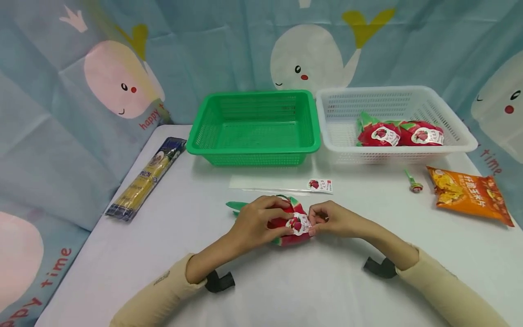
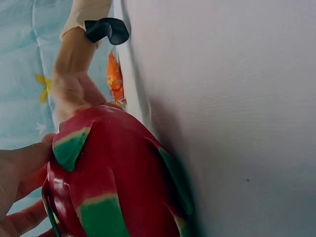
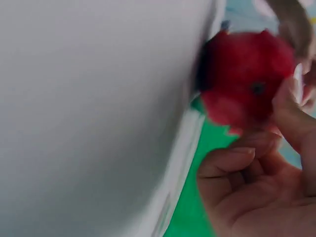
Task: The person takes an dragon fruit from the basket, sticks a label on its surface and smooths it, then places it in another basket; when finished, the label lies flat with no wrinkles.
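Observation:
A red dragon fruit (image 1: 300,205) with green-tipped scales lies on the white table, its green leafy end to the left. My left hand (image 1: 261,220) grips it from the left, fingers over its top and thumb on the white sticker (image 1: 300,224) on its side. From the right, my right hand (image 1: 337,219) has curled fingers, and its thumb and forefinger pinch the sticker's right edge. The left wrist view shows the fruit's glossy red skin (image 2: 133,163) up close. In the blurred right wrist view, the right thumb (image 3: 291,111) lies against the fruit's end (image 3: 237,79).
Behind the hands lies a clear strip (image 1: 265,182) with one more sticker (image 1: 320,185). A green basket (image 1: 253,159) and a white basket (image 1: 347,156) holding two stickered dragon fruits (image 1: 380,134) stand at the back. Noodles (image 1: 147,179) lie left; a lollipop (image 1: 416,186) and orange snack bag (image 1: 470,195) right.

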Available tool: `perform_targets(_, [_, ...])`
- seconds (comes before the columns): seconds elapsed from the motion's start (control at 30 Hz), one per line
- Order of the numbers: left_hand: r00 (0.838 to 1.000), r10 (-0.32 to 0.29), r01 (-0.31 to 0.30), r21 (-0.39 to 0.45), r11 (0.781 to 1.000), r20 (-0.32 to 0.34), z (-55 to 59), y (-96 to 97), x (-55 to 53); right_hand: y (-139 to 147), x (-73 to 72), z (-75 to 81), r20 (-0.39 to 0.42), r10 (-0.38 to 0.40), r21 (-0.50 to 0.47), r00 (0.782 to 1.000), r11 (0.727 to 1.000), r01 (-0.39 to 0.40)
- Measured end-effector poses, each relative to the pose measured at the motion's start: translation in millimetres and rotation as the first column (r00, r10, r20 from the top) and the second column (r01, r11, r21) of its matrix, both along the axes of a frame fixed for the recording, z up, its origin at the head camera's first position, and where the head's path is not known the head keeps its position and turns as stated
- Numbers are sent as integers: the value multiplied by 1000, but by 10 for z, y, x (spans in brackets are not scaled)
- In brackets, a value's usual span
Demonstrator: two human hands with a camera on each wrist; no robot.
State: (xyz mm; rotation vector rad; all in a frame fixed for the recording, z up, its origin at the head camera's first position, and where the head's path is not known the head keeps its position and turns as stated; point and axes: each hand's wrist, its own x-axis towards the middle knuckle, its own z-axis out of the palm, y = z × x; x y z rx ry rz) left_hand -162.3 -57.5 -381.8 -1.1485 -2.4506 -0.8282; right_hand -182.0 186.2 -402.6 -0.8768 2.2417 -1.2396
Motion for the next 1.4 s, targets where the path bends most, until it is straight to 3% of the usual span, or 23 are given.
perform_targets(0.13, [1000, 1, -1, -2, 1000, -4, 0, -15, -26, 75, -40, 50, -43, -16, 81, 999, 997, 20])
perform_targets(0.23, [1000, 2, -2, 5, 1000, -2, -2, -25, -26, 64, -62, 114, -68, -8, 48, 998, 999, 11])
perform_targets(0.43, [1000, -10, 9, 13, 1000, 22, -1, -21, -11, 50, -91, 28, 23, 86, 79, 996, 993, -87])
perform_targets(0.53, [999, -5, 4, 19, 1000, 33, 12, -28, -10, 77, -111, 35, 35, 119, 33, 992, 992, -120])
perform_targets(0.67, [999, -1, 0, 24, 1000, 51, 30, -38, -14, 43, -161, 71, 24, 140, -40, 990, 990, -139])
perform_targets(0.8, [996, -27, 26, 8, 1000, 90, 34, -40, -24, 76, -193, 44, -22, 159, 18, 987, 987, -158])
perform_targets(0.9, [992, -61, 62, -3, 998, 113, 55, -57, -58, 130, -188, 61, -89, 125, 52, 988, 991, -121])
perform_targets(1.0, [984, -119, 121, -4, 993, 132, 98, -94, -135, 146, -166, 120, -166, 25, 57, 986, 998, -16])
perform_targets(1.07, [977, -149, 148, 15, 989, 153, 142, -137, -215, 132, -146, 179, -219, -45, 47, 975, 997, 57])
perform_targets(1.13, [968, -145, 134, 65, 989, 207, 183, -209, -316, 105, -128, 230, -273, -96, 29, 957, 994, 108])
perform_targets(1.2, [944, -120, 74, 158, 985, 306, 223, -312, -444, 68, -114, 276, -321, -130, 2, 938, 990, 138])
perform_targets(1.23, [920, -112, 27, 223, 974, 377, 238, -372, -518, 44, -108, 301, -339, -140, -10, 930, 989, 145])
perform_targets(1.27, [882, -110, -32, 292, 956, 459, 247, -437, -598, 18, -105, 319, -354, -144, -23, 924, 989, 145])
perform_targets(1.3, [834, -115, -100, 352, 930, 540, 250, -504, -677, -11, -102, 340, -363, -142, -30, 921, 990, 141])
perform_targets(1.33, [775, -136, -167, 408, 898, 618, 245, -569, -761, -43, -98, 358, -371, -134, -33, 919, 991, 131])
perform_targets(1.4, [629, -210, -306, 486, 819, 749, 210, -692, -911, -116, -84, 391, -381, -103, -10, 919, 994, 108])
